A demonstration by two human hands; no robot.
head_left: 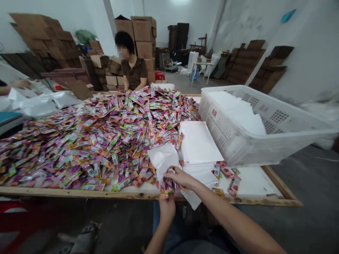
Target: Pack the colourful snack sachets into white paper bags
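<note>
Both my hands meet at the table's near edge around a small bunch of colourful candy packets. My left hand grips the bunch from below. From the right, my right hand closes its fingers over the top of the same packets. Just behind them lies a white plastic bag, slightly rumpled; whether a hand touches it I cannot tell. A stack of flat white bags rests right of my hands. To the left spreads a big heap of loose candy packets in purple, pink, green and orange.
A white perforated plastic crate holding more white bags stands on the right of the table. The table has a raised wooden rim. Across it sits a co-worker. Filled silvery bags lie at the far left. Cardboard boxes are stacked behind.
</note>
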